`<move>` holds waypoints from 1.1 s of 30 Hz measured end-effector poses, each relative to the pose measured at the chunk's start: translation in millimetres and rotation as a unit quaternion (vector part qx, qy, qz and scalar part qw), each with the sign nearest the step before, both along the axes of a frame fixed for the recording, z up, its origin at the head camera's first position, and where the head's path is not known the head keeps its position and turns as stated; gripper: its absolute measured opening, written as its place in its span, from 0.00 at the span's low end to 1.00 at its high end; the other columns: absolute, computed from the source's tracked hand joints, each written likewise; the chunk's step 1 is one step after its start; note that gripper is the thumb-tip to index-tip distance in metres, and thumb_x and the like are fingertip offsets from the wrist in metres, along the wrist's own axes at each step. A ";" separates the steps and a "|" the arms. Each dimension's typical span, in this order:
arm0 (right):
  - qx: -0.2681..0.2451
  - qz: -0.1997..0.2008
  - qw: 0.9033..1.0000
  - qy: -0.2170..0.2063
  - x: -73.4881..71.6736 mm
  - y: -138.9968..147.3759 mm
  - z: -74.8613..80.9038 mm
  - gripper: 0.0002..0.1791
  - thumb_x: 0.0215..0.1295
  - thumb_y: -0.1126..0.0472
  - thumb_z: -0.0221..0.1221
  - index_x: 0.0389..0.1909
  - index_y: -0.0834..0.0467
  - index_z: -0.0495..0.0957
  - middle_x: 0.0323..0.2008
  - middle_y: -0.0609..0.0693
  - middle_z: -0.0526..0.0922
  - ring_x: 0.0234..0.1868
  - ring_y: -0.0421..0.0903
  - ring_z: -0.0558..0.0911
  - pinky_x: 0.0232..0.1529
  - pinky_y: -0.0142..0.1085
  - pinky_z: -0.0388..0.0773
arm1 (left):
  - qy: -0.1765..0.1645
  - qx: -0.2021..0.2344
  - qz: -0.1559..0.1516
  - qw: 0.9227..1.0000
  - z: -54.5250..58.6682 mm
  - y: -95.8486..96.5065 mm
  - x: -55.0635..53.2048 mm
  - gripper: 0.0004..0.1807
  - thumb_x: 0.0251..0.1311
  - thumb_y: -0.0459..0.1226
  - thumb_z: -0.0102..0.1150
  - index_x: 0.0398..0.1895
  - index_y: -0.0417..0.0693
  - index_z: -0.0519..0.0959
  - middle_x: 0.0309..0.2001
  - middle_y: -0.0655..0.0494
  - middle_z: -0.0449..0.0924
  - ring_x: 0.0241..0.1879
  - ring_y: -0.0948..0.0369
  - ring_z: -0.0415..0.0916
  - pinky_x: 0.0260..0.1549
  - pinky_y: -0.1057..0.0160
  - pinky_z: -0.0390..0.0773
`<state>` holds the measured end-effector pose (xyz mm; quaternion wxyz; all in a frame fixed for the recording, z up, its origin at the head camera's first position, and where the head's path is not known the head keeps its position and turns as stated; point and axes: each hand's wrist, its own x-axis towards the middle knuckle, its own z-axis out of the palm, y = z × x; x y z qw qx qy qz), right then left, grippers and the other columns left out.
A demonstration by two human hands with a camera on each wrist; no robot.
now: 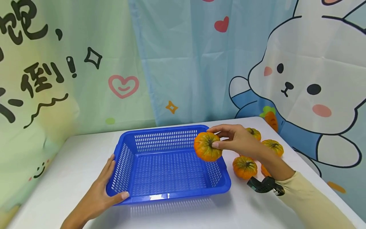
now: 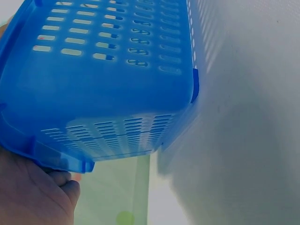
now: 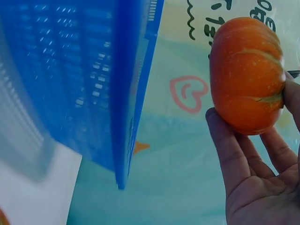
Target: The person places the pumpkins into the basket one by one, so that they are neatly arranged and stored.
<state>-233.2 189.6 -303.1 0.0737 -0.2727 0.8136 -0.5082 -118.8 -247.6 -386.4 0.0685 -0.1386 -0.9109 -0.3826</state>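
Note:
A blue plastic basket (image 1: 171, 171) with slotted walls stands on the white table, and nothing lies inside it. My left hand (image 1: 95, 190) grips its left rim near the front corner, thumb on top and fingers along the outside. The left wrist view shows that hand (image 2: 35, 192) against the underside of the rim. Above the basket's right side, my right hand (image 1: 237, 140) pinches a small orange pumpkin (image 1: 206, 148) between thumb and fingers. In the right wrist view the pumpkin (image 3: 246, 79) is held on its side, clear of the basket wall (image 3: 70, 61).
Several more small pumpkins sit right of the basket, among them a near one (image 1: 245, 167) and a farther one (image 1: 273, 147), partly behind my right forearm. A printed curtain (image 1: 183, 79) hangs behind the white table (image 1: 83, 159). A black band (image 1: 264, 185) circles my right wrist.

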 end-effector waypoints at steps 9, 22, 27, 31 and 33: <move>0.002 0.039 0.999 0.006 -9.7 -30.0 7.3 0.23 0.61 0.58 0.67 0.57 0.57 0.78 0.52 0.54 0.80 0.50 0.52 0.81 0.45 0.41 0.82 | 0.000 0.002 0.004 1.000 -1.0 0.7 0.8 0.61 0.47 0.46 0.72 0.76 0.37 0.42 0.78 0.51 0.33 0.72 0.35 0.39 0.56 0.25 0.52; -0.006 0.095 0.995 0.029 -24.0 -69.3 13.9 0.21 0.62 0.61 0.65 0.56 0.59 0.79 0.50 0.53 0.82 0.49 0.49 0.82 0.44 0.41 0.82 | -0.004 -0.002 0.010 1.000 0.1 1.1 -0.8 0.62 0.47 0.46 0.73 0.76 0.36 0.42 0.78 0.50 0.33 0.72 0.35 0.39 0.57 0.26 0.52; -0.012 0.118 0.992 0.030 -27.7 -81.7 12.4 0.21 0.62 0.61 0.65 0.57 0.60 0.79 0.50 0.53 0.82 0.50 0.49 0.82 0.44 0.41 0.82 | -0.008 0.003 0.008 1.000 0.2 1.8 -1.5 0.62 0.47 0.46 0.73 0.76 0.36 0.42 0.78 0.50 0.32 0.72 0.35 0.39 0.57 0.26 0.52; -0.013 0.129 0.991 0.021 -30.3 -92.6 9.0 0.21 0.61 0.61 0.66 0.56 0.60 0.79 0.50 0.52 0.82 0.49 0.48 0.82 0.42 0.42 0.83 | -0.010 0.004 0.008 1.000 0.0 1.7 -1.6 0.62 0.47 0.46 0.73 0.76 0.36 0.41 0.78 0.50 0.32 0.72 0.35 0.38 0.57 0.25 0.51; -0.014 0.139 0.990 0.020 -30.6 -98.2 7.3 0.20 0.61 0.61 0.66 0.55 0.61 0.80 0.50 0.53 0.82 0.47 0.49 0.82 0.40 0.43 0.83 | -0.009 0.005 0.005 1.000 -0.5 1.5 -1.6 0.62 0.47 0.46 0.73 0.76 0.36 0.41 0.78 0.50 0.32 0.72 0.35 0.38 0.57 0.25 0.51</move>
